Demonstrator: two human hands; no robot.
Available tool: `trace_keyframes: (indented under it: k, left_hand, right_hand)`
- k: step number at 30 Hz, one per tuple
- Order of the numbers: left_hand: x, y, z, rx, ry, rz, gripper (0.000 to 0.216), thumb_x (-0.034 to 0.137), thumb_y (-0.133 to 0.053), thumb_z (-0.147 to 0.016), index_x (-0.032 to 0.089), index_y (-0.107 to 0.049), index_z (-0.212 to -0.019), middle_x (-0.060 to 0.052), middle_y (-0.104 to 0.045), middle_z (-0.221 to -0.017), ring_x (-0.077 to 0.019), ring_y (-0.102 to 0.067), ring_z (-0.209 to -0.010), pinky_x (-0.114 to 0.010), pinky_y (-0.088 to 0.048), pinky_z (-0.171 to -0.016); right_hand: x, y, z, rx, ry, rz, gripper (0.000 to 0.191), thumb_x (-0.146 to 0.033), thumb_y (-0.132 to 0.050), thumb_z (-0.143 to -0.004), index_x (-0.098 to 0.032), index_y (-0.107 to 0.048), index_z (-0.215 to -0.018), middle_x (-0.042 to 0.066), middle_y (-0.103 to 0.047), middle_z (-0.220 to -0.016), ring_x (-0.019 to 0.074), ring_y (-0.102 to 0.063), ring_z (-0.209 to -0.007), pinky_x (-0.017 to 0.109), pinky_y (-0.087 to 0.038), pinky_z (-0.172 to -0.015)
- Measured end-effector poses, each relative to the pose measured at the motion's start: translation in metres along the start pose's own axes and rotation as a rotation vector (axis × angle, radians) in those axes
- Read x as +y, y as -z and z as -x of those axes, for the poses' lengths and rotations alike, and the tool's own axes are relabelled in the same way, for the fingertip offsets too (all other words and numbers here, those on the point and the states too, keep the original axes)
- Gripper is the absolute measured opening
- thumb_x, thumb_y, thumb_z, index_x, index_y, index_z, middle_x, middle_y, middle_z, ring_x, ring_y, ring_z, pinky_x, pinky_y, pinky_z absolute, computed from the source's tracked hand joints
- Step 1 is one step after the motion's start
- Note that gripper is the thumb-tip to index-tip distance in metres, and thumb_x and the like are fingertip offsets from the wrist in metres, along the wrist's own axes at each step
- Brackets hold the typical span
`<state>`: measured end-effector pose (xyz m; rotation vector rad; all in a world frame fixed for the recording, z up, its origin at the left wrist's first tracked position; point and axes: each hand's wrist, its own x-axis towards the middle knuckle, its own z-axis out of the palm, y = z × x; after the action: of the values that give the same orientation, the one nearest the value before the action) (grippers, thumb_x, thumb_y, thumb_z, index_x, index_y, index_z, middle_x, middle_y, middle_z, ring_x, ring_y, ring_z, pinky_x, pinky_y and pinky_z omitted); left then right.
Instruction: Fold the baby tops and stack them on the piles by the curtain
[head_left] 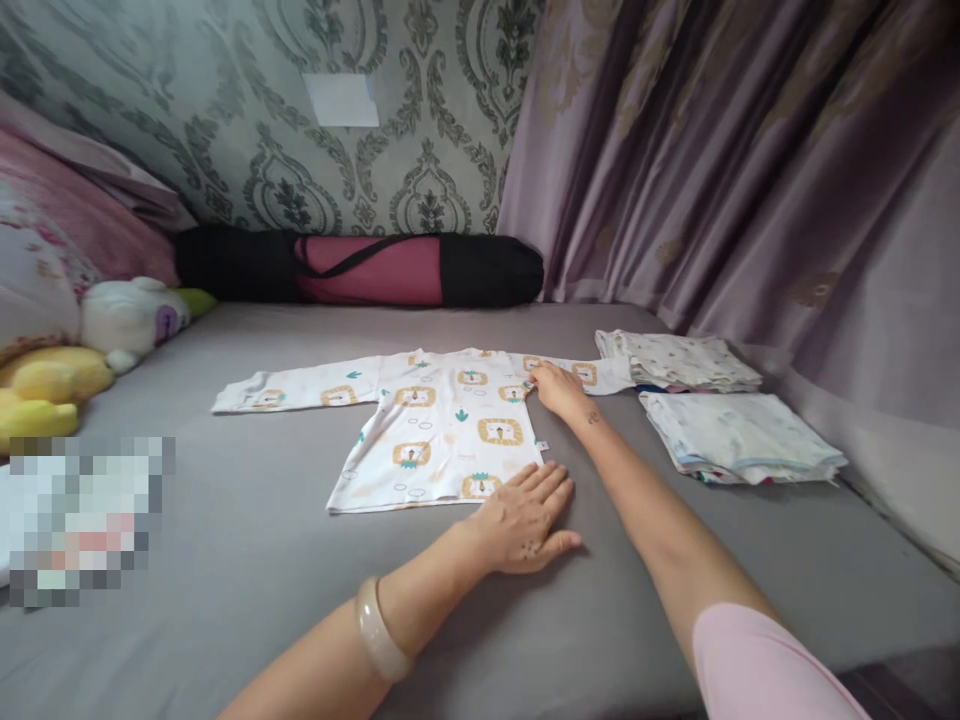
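A small white long-sleeved shirt [442, 425] with lion faces and green leaf prints lies spread on the grey sheet, both sleeves stretched out sideways. My left hand [525, 515], with a pale bangle on its wrist, rests flat at the shirt's lower right corner, fingers extended. At the right underarm seam, my right hand [559, 388] has its fingers closed on the cloth where sleeve and body meet. Its fingertips are partly hidden. The right cuff reaches the folded clothes.
Two stacks of folded clothes, the rear stack [686, 362] and front stack [742, 438], lie at right. A black and maroon long bag [367, 270] lies along the wall. Plush toys [131, 318] and a blurred-out item [86, 520] are at left. A purple curtain [675, 150] hangs behind.
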<state>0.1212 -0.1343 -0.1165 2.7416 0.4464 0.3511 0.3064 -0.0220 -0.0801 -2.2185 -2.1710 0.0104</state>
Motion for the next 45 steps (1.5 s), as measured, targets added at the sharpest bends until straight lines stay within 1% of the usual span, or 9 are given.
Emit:
trace_keyframes:
  k: [5, 12, 18, 26, 29, 32, 35, 39, 45]
  left_hand:
    - [0.012, 0.008, -0.002, -0.011, -0.164, 0.135, 0.066, 0.053, -0.037, -0.098, 0.007, -0.039, -0.145, -0.020, -0.045, -0.148, -0.0282, -0.038, -0.142, -0.041, -0.025, -0.120]
    - [0.023, 0.025, 0.004, -0.148, -0.375, 0.439, 0.038, 0.043, -0.051, -0.095, 0.018, -0.066, -0.120, -0.009, -0.067, -0.128, -0.0214, -0.057, -0.125, -0.026, -0.043, -0.106]
    - [-0.005, 0.072, 0.013, 0.048, 0.042, 0.603, 0.042, 0.044, -0.045, -0.096, 0.015, -0.074, -0.090, -0.005, -0.071, -0.073, -0.0178, -0.063, -0.065, -0.028, -0.049, -0.061]
    - [-0.115, 0.113, 0.064, 0.710, 0.731, 0.336, 0.037, 0.043, -0.044, -0.090, 0.016, -0.070, -0.083, -0.005, -0.070, -0.080, -0.0178, -0.062, -0.076, -0.026, -0.046, -0.071]
    - [-0.150, 0.114, 0.091, 0.687, 1.168, 0.112, 0.036, 0.039, -0.045, -0.088, 0.017, -0.068, -0.073, -0.008, -0.068, -0.074, -0.0226, -0.063, -0.079, -0.030, -0.045, -0.071]
    - [-0.167, 0.108, 0.104, 0.553, 1.410, 0.046, 0.037, 0.046, -0.050, -0.086, 0.018, -0.069, -0.070, -0.013, -0.070, -0.081, -0.0306, -0.063, -0.093, -0.035, -0.045, -0.076]
    - [-0.170, 0.100, 0.101, 0.559, 1.465, -0.013, 0.037, 0.052, -0.057, -0.081, 0.018, -0.071, -0.075, -0.016, -0.070, -0.098, -0.0357, -0.057, -0.110, -0.038, -0.046, -0.084]
    - [-0.169, 0.094, 0.090, 0.611, 1.497, -0.027, 0.038, 0.053, -0.060, -0.079, 0.018, -0.073, -0.084, -0.018, -0.065, -0.115, -0.0369, -0.052, -0.118, -0.040, -0.044, -0.092]
    - [-0.167, 0.093, 0.088, 0.677, 1.533, -0.036, 0.042, 0.053, -0.058, -0.081, 0.017, -0.074, -0.093, -0.019, -0.060, -0.122, -0.0367, -0.051, -0.117, -0.041, -0.042, -0.098]
  right_hand:
    - [-0.055, -0.002, -0.013, 0.048, 0.118, -0.164, 0.042, -0.026, -0.033, -0.100, -0.014, -0.055, -0.133, 0.015, -0.055, -0.137, 0.0245, -0.047, -0.130, 0.034, -0.034, -0.108]
    - [-0.078, -0.035, -0.018, -0.128, 0.217, -0.238, 0.064, -0.047, -0.020, -0.102, -0.011, -0.022, -0.155, 0.014, -0.012, -0.164, 0.0240, -0.006, -0.151, 0.044, -0.003, -0.121]
    - [-0.064, -0.033, 0.038, -0.162, 0.470, -0.154, 0.062, -0.045, -0.029, -0.101, -0.014, -0.024, -0.155, 0.014, -0.011, -0.163, 0.0245, -0.005, -0.151, 0.048, -0.002, -0.121]
    - [-0.061, -0.010, 0.111, -0.310, 0.620, -0.230, 0.059, -0.048, -0.022, -0.103, -0.022, -0.022, -0.157, 0.008, -0.007, -0.165, 0.0216, -0.002, -0.151, 0.048, 0.002, -0.122]
    - [-0.064, 0.008, 0.120, -0.371, 0.655, -0.282, 0.058, -0.050, -0.030, -0.102, -0.023, -0.032, -0.154, 0.007, -0.018, -0.163, 0.0231, -0.013, -0.150, 0.046, -0.007, -0.123]
    - [-0.072, 0.021, 0.103, -0.326, 0.690, -0.353, 0.043, -0.043, -0.036, -0.101, -0.025, -0.062, -0.130, 0.007, -0.052, -0.145, 0.0233, -0.044, -0.136, 0.041, -0.030, -0.115]
    - [-0.090, 0.018, 0.060, -0.217, 0.631, -0.425, 0.039, -0.033, -0.034, -0.101, -0.022, -0.068, -0.116, 0.008, -0.068, -0.123, 0.0210, -0.061, -0.115, 0.036, -0.044, -0.102]
    - [-0.124, -0.004, -0.002, -0.028, 0.422, -0.408, 0.047, -0.026, -0.034, -0.098, -0.010, -0.050, -0.139, 0.015, -0.050, -0.146, 0.0226, -0.042, -0.138, 0.037, -0.029, -0.115]
    - [-0.159, -0.037, -0.034, -0.076, 0.175, -0.304, 0.067, -0.045, -0.021, -0.102, -0.003, -0.023, -0.154, 0.017, -0.014, -0.163, 0.0278, -0.008, -0.151, 0.046, -0.006, -0.121]
